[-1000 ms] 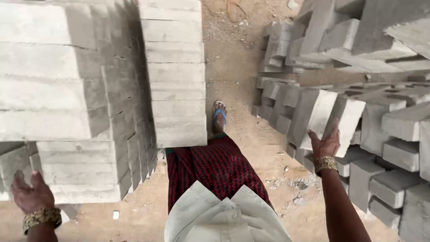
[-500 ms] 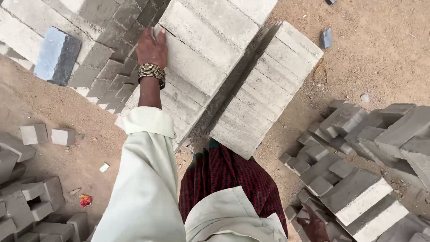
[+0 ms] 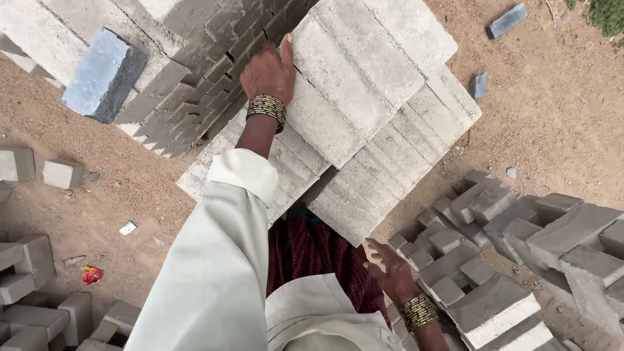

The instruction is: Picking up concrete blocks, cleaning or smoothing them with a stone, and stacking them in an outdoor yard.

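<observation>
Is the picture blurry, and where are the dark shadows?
Head view: mostly sharp, with soft, even daylight and no glare; the left hand on the grey blocks looks crisp; dark shadow fills the gaps between stacks; the right hand is slightly soft; edges bend a little.

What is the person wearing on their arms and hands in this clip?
Both hands are bare, no gloves. The left hand has a stack of thin gold and dark bangles at the wrist, and a loose, pale off-white sleeve covers the arm. The right hand has similar bangles at its wrist; no sleeve shows on that forearm.
</observation>
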